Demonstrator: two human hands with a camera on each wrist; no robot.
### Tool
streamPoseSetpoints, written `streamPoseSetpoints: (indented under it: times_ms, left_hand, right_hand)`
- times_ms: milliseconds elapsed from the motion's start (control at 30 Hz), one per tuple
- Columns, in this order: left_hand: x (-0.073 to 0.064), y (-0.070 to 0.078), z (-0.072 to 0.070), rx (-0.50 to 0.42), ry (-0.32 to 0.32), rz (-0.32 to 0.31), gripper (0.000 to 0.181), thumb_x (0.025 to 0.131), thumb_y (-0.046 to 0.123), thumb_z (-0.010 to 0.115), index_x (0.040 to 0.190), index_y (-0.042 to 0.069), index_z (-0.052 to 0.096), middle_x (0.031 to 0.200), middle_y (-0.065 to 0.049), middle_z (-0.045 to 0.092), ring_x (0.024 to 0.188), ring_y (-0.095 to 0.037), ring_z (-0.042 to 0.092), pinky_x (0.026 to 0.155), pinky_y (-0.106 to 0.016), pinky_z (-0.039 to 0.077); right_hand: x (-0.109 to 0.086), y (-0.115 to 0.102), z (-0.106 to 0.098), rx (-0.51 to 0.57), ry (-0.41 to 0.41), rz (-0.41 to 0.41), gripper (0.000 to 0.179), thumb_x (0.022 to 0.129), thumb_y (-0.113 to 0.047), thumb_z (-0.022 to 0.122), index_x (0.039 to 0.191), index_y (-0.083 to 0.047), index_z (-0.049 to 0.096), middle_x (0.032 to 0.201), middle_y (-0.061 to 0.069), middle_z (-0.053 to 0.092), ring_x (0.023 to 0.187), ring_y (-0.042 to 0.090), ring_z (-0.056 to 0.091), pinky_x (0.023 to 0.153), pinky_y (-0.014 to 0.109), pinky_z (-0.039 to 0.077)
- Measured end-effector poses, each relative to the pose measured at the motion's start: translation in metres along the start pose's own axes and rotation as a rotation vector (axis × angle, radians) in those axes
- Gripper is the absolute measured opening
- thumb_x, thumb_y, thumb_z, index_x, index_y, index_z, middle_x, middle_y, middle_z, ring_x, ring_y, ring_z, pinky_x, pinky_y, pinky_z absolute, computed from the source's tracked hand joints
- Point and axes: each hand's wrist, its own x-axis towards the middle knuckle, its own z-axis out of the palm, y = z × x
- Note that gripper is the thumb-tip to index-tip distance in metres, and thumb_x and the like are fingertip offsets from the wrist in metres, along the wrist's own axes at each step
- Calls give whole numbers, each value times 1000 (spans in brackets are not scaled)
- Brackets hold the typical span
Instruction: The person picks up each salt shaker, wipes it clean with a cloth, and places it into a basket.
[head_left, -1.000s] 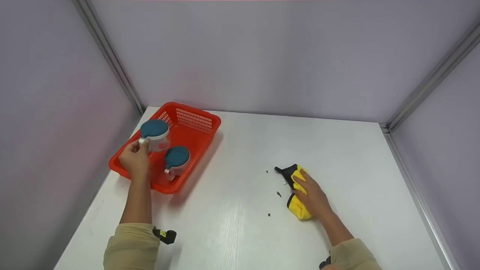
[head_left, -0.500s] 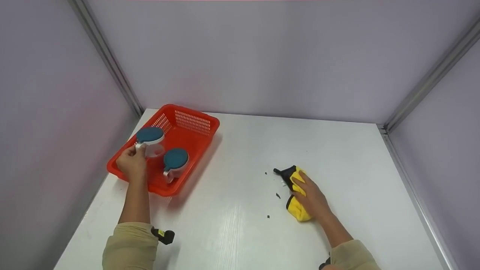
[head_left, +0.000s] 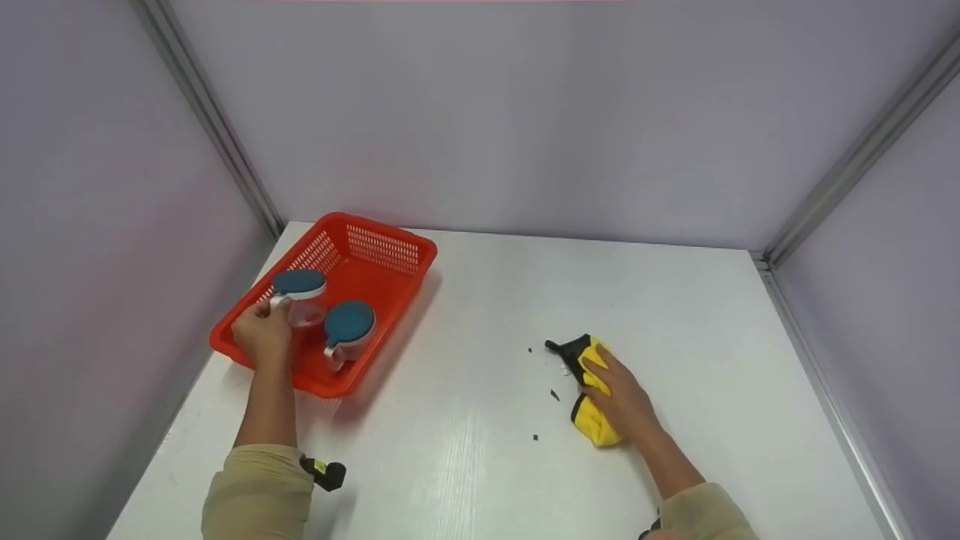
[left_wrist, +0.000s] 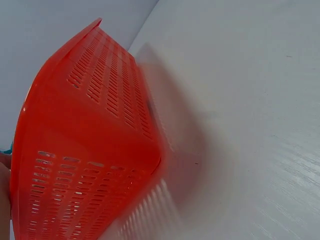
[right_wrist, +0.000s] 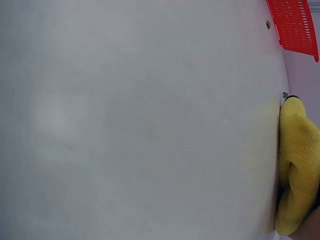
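Observation:
My left hand (head_left: 264, 334) pinches the handle of a clear lidded jar (head_left: 301, 309) with a blue top, inside the red basket (head_left: 390, 289). Beside it in the basket stands a second clear jar (head_left: 349, 330), also with a blue lid and a handle. Whether the held jar touches the basket floor cannot be seen. On the right of the table my right hand (head_left: 624, 396) grips a bunched yellow cloth (head_left: 596, 426) with black edging, pressed against the surface. The right wrist view shows the cloth's fuzzy yellow side (right_wrist: 300, 145).
Several small dark scraps, including a black scrap (head_left: 555, 394), lie on the white table (head_left: 465, 337) left of the cloth. Pale bits (head_left: 566, 370) sit beside its black part. Walls (head_left: 525, 112) close off the back and sides.
My left hand has lowered the jar into the basket, beside the other one. The right hand and cloth have stayed in place; the whole head view has shifted slightly.

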Motion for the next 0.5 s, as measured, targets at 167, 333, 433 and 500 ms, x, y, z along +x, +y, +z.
streamPoseSetpoints:
  times_ms: [167, 333, 433, 500]
  left_hand:
    - [1, -1, 1, 33, -20, -9, 42, 95, 35, 64, 132, 15, 63, 134, -5, 61, 117, -17, 48, 101, -31, 50]
    - [3, -2, 2, 71, -41, -15, 47, 95, 35, 64, 137, 15, 59, 141, -5, 57, 124, -19, 47, 106, -33, 48]
    - [4, -3, 2, 90, -54, -12, 48, 95, 34, 64, 137, 13, 58, 141, -6, 56, 125, -20, 48, 106, -35, 48]
    - [5, -3, 3, 103, -66, -4, 47, 95, 33, 64, 137, 11, 59, 140, -7, 56, 124, -21, 48, 106, -35, 48]
  right_hand:
    - [-1, 0, 0, 4, -1, -6, 54, 98, -31, 62, 148, -22, 45, 164, 2, 22, 149, 31, 23, 121, 52, 23]
    - [0, -1, 0, 3, 0, -1, 54, 98, -31, 62, 148, -23, 45, 164, 1, 22, 149, 31, 23, 120, 52, 23]
    - [0, 0, 0, -2, -3, 1, 54, 98, -32, 62, 148, -23, 45, 164, 1, 22, 149, 31, 23, 120, 52, 24]
    - [0, 0, -1, -7, -3, 1, 54, 98, -32, 62, 148, -23, 45, 164, 1, 22, 149, 30, 23, 120, 52, 24]
